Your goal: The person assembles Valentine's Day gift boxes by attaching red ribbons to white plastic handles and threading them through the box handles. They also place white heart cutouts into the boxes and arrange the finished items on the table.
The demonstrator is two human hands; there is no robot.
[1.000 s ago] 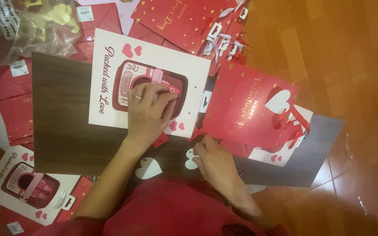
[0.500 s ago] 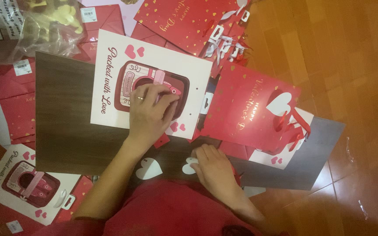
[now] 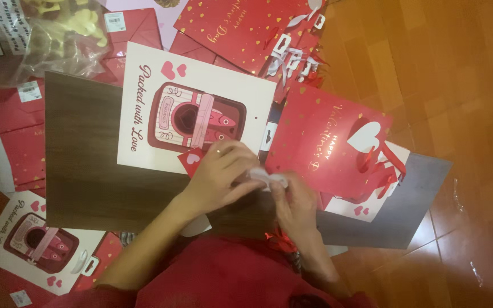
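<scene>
Both hands have come together since half a second ago: the left hand (image 3: 221,174) has left the white card bag with the pink tin picture (image 3: 192,114). Now left hand and right hand (image 3: 295,202) pinch one small white paper tag (image 3: 266,178) between the fingertips, above the dark brown wooden board (image 3: 84,148). Just right lies a red paper gift bag with a white heart (image 3: 326,140).

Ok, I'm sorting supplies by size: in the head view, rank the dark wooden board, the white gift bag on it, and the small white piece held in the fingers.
1. dark wooden board
2. white gift bag
3. small white piece, largely hidden by both hands
</scene>
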